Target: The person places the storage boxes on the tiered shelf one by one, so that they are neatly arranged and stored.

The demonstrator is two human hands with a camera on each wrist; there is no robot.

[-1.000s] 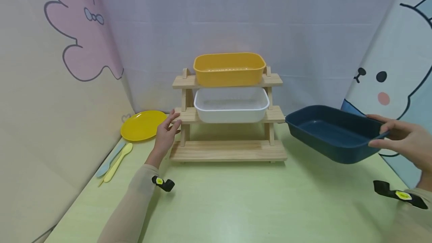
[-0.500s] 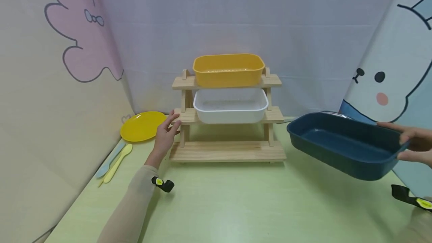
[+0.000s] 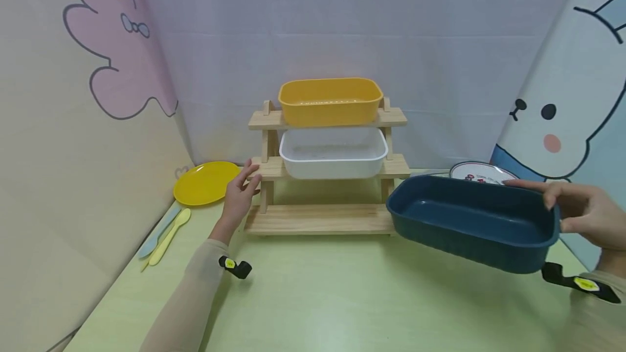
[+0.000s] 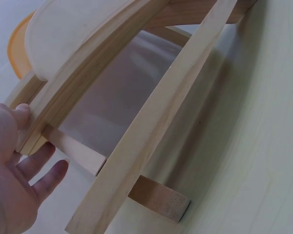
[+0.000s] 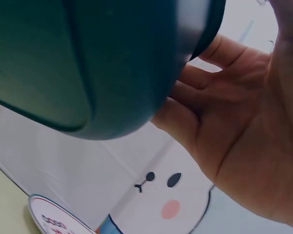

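My right hand (image 3: 584, 211) holds a dark blue rectangular dish (image 3: 469, 254) by the rim of its right end. The dish hangs tilted over the table, and its left end overlaps the lower right corner of a three-tier wooden shelf rack (image 3: 318, 220). At the rack's left side, my left hand (image 3: 239, 197) grips the end of the middle board; in the left wrist view the thumb lies on top and fingers reach below. A white dish (image 3: 335, 169) rests on the middle tier. On the top tier sits a yellow dish (image 3: 332, 114). Nothing stands on the bottom board.
Left of the rack lie a yellow plate (image 3: 202, 186), a yellow spoon (image 3: 168, 238) and a pale blue utensil (image 3: 156, 235). Behind the blue dish, a white plate (image 3: 481, 170) with printed lettering shows partly. Curtains with cartoon animals enclose the table (image 3: 318, 303).
My right hand first carries the dark blue dish right and toward me, then left to the rack's lower right corner. The white plate behind comes into view. My left hand stays at the rack.
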